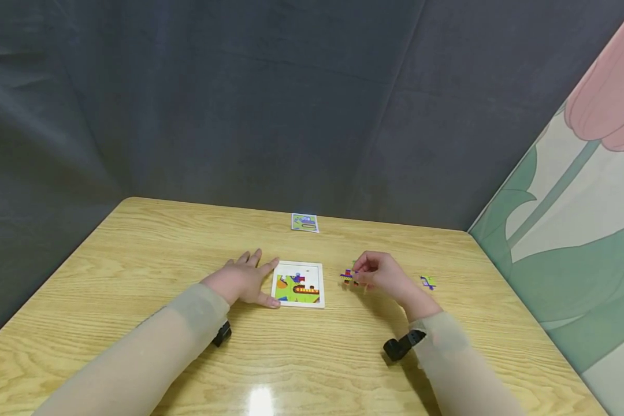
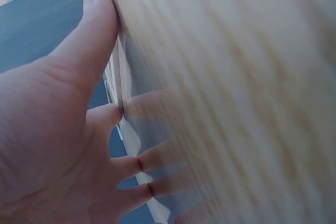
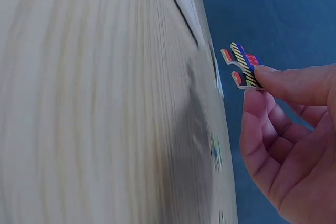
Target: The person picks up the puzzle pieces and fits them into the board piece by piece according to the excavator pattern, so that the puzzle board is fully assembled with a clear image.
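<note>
The right grip [image 1: 382,277] was narrow, thumb and fingers pinching a puzzle piece [image 3: 242,62] by one end. The piece sat at the fingertips, its other end projecting past them toward the tray [image 1: 297,263]. It was held above the worktop [image 1: 187,248], touching neither that nor the tray, and was just right of the tray's right rim. Red, blue and black-and-yellow stripes showed on it, and a notch was cut into one edge. The other fingers of that grip were curled in behind.

The left grip [image 1: 243,281] was wide and held nothing: its fingers were spread on the tray's left side, the thumb at the near corner, the index finger at the far one, the rest out over the worktop.

The tray lay flat between the two hands. Its lower part was filled with coloured pieces, while much of the upper part showed white. A loose piece [image 1: 429,282] lay on the worktop to the right of the right grip. A picture card [image 1: 304,223] lay beyond the tray, near the far edge, before a dark curtain [image 1: 249,115].
</note>
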Tool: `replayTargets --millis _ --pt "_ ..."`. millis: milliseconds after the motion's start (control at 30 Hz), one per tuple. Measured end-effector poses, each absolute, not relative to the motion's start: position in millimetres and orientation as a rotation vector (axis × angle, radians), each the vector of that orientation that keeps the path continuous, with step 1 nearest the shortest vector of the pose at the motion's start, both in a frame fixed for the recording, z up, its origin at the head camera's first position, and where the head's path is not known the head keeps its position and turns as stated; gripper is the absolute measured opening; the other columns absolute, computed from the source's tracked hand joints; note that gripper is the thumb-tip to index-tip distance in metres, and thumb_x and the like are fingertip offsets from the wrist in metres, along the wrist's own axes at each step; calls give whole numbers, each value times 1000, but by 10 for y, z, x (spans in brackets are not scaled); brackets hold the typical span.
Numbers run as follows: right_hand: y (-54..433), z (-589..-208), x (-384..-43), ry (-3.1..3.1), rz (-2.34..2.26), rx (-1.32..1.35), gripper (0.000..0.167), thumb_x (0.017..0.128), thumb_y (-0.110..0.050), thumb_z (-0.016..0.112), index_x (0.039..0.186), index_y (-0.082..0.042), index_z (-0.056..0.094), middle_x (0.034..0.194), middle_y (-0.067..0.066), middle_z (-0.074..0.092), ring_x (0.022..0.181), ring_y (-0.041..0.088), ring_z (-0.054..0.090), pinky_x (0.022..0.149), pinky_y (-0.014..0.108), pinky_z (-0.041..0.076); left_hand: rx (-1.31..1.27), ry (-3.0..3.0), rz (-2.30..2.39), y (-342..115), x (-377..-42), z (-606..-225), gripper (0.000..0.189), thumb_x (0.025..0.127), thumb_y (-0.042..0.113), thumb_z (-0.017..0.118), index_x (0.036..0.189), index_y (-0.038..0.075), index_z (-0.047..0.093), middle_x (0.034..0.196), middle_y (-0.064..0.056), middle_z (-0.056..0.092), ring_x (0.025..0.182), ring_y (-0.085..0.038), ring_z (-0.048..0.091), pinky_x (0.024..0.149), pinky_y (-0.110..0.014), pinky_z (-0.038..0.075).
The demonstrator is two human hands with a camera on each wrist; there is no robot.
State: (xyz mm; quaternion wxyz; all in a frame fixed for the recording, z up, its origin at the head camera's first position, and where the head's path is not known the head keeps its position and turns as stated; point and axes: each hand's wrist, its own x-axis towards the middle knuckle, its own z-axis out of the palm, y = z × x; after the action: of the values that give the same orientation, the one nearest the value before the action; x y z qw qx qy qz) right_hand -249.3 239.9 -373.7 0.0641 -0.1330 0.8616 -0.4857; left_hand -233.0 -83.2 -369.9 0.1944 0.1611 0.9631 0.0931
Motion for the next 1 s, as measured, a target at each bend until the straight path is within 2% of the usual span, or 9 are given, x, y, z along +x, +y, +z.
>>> replayTargets --millis 300,500,700,1000 --pt "2010 -3792 -2623 2548 -1489 -449 7 88 6 68 93 2 65 75 7 59 65 23 59 55 28 48 452 2706 260 -838 -2350 -3727 104 80 67 67 160 26 16 163 -20 3 147 -44 4 114 -62 12" --pt "1849 -3866 -2669 2468 -1474 -437 6 89 4 69 94 2 66 77 7 59 64 18 56 55 26 46 452 2706 240 -830 -2355 -3733 104 80 68 66 160 26 16 163 -20 3 147 -43 4 114 -62 13" --pt "1734 -3883 -2652 2454 -1432 -437 6 89 2 69 93 -1 66 77 6 59 65 18 55 56 28 44 453 2703 232 -824 -2328 -3701 104 80 67 66 160 25 15 163 -20 3 147 -44 4 114 -62 13" --pt "1681 -3917 -2674 2439 -1423 -470 5 90 3 69 94 2 65 76 6 58 63 19 53 53 29 41 455 2705 237 -815 -2318 -3674 102 81 66 66 160 24 17 163 -21 5 147 -44 6 113 -62 15"
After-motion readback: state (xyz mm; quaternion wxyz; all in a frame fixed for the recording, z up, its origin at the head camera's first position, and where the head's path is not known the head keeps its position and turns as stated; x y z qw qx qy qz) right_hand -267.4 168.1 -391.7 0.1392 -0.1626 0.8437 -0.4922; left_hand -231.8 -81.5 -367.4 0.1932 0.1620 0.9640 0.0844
